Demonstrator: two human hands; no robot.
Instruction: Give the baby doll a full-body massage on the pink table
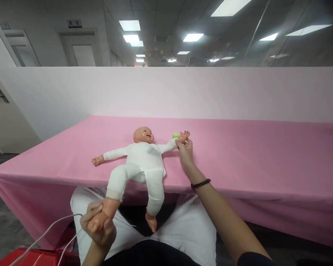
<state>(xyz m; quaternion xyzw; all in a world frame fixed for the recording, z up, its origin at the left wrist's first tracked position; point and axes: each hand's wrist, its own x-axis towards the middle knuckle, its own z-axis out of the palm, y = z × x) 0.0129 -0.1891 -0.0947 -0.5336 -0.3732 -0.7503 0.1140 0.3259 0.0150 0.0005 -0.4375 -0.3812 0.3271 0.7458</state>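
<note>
Left hand [98, 227] at lower center-left of the frame, with fingers [91, 210] wrapped around one foot [99, 218] of a white-suited baby doll [144, 166], the doll lying across the edge of the pink-covered table [238, 159]. Right hand [185, 152] at center, with fingers [180, 143] pinching the doll's small hand [184, 136], just beside a green ball [175, 135].

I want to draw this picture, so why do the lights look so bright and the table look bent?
In the head view, the ceiling lights glare white, the table seems to bow, probably from lens distortion, and the doll's head has shiny spots.
</note>
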